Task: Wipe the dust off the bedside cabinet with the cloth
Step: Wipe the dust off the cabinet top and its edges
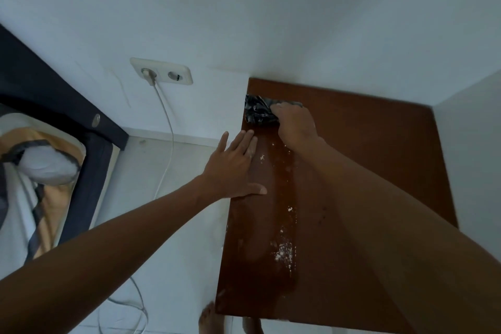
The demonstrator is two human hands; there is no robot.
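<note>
The bedside cabinet [379,160] has a glossy brown top and stands in the corner of the room. White dust specks [283,249] run in a strip down its left-middle part. My right hand [294,123] presses a dark grey crumpled cloth [256,111] onto the top near its far left corner. My left hand [233,168] lies flat at the cabinet's left edge, fingers spread, thumb on the top, holding nothing.
A white double socket [162,72] on the wall carries a plug, and its white cable [169,144] hangs down to the floor. A dark-framed bed with a pillow [46,165] is at the left. My bare foot [208,318] shows below the cabinet's front edge.
</note>
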